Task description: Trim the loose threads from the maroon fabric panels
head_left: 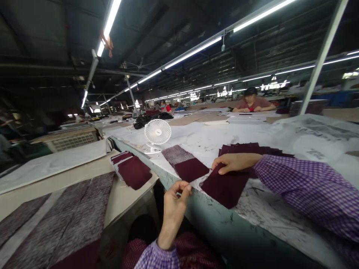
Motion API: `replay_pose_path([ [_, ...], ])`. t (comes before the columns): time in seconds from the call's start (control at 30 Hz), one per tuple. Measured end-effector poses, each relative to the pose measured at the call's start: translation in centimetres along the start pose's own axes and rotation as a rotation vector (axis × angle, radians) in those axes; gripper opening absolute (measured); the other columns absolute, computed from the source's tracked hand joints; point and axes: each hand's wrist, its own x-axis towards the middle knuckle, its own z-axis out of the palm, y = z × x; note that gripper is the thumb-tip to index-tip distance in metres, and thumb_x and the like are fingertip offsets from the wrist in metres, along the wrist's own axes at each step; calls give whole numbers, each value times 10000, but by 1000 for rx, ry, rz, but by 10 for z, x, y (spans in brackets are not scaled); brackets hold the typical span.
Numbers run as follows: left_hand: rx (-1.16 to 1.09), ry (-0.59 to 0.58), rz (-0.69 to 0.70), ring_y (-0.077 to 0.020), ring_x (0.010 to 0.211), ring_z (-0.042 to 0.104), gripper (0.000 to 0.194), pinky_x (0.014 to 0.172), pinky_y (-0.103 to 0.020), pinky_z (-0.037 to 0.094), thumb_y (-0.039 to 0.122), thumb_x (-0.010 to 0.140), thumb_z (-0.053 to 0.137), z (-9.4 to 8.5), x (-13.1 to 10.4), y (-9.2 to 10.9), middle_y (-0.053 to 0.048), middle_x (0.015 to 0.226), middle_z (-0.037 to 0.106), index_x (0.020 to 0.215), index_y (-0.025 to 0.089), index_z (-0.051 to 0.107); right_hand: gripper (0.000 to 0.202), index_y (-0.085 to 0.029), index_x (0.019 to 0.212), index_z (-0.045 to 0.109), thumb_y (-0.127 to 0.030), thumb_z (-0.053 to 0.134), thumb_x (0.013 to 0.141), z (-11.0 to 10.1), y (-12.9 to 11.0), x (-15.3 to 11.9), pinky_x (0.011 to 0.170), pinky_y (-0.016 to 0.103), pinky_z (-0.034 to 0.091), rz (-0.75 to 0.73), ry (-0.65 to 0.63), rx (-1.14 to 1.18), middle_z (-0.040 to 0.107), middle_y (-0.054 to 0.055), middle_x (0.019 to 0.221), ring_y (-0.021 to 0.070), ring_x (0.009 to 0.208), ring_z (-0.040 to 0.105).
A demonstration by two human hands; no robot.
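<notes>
My left hand (pixel 175 201) is raised in front of the table's edge. Its thumb and forefinger are pinched together, and whatever may be between them is too small to make out. My right hand (pixel 237 162) lies palm down on a burgundy fabric piece (pixel 227 190), thumb and fingers somewhat apart. That piece hangs slightly over the table's front edge. Just left of it, another burgundy piece (pixel 192 170) lies flat, with a speckled grey-burgundy piece (pixel 176 154) at its far end. Behind my right wrist, a fanned pile of burgundy pieces (pixel 241 148) is partly hidden.
A white fan (pixel 157 132) stands on the white-covered table (pixel 196 134). To the left, a lower table (pixel 123 203) bears a burgundy stack (pixel 134 172) and speckled fabric (pixel 75 213). Clear plastic (pixel 311 134) lies at right. A co-worker (pixel 252 102) leans over the table farther back.
</notes>
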Motion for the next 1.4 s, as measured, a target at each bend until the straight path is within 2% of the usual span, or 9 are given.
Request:
replay_pose_path([
  [0.07, 142, 36, 70, -84, 553, 480, 205, 521, -189, 372, 347, 763, 614, 3, 7, -5, 9, 681, 587, 775, 142, 630, 456, -99, 1153, 595, -332, 602, 761, 7, 8, 2, 808, 316, 443, -2, 125, -123, 625, 137, 1087, 229, 945, 587],
  [0.17, 326, 42, 190, -129, 669, 526, 156, 623, -232, 407, 302, 790, 575, 9, 13, -4, -11, 749, 603, 793, 163, 647, 311, -111, 1047, 645, -272, 552, 798, 14, 1, 4, 803, 317, 425, -102, 312, -195, 648, 120, 1007, 206, 895, 591],
  [0.33, 698, -2, 305, -213, 844, 526, 121, 787, -343, 402, 255, 771, 591, 30, 22, 2, -51, 825, 610, 816, 175, 670, 197, -105, 916, 648, -217, 515, 823, 40, -16, 9, 668, 246, 429, -160, 315, -31, 671, 67, 821, 144, 723, 598],
  [0.47, 833, -20, 308, -216, 825, 518, 105, 786, -357, 397, 220, 781, 577, 41, 28, -2, -53, 802, 605, 743, 184, 668, 160, -100, 913, 621, -188, 540, 806, 61, -3, 18, 646, 233, 437, -170, 329, 21, 654, 66, 831, 129, 710, 590],
  [0.8, 1052, 5, 535, -220, 801, 503, 193, 748, -364, 386, 148, 875, 439, 44, 19, -7, -60, 806, 598, 794, 166, 613, 158, -129, 914, 644, -236, 553, 843, 66, 15, 20, 689, 243, 457, -351, 376, 8, 608, 55, 878, 115, 728, 572],
  [0.9, 982, -16, 490, -219, 801, 512, 174, 758, -365, 390, 150, 871, 454, 43, 20, -6, -56, 797, 605, 791, 167, 607, 166, -126, 916, 645, -248, 554, 849, 67, 15, 19, 701, 248, 461, -361, 391, 13, 615, 55, 878, 118, 737, 577],
  [1.1, 574, -33, 243, -182, 792, 549, 144, 742, -312, 424, 151, 853, 477, 29, 25, -8, -25, 792, 620, 855, 189, 616, 161, -132, 923, 635, -236, 526, 867, 66, 13, 18, 704, 249, 460, -397, 406, -77, 621, 54, 888, 121, 753, 581],
  [1.23, 625, 7, 281, -198, 804, 531, 102, 766, -339, 419, 184, 818, 519, 25, 25, -10, -39, 791, 598, 833, 179, 620, 193, -132, 970, 620, -225, 467, 900, 67, 8, 19, 727, 262, 454, -465, 438, -291, 614, 71, 923, 132, 786, 570],
  [1.4, 792, 39, 326, -223, 842, 521, 42, 782, -369, 394, 183, 750, 582, 34, 23, -10, -40, 777, 573, 715, 188, 604, 228, -139, 999, 603, -225, 403, 930, 69, -1, 18, 693, 257, 434, -535, 439, -603, 589, 70, 921, 140, 825, 539],
])
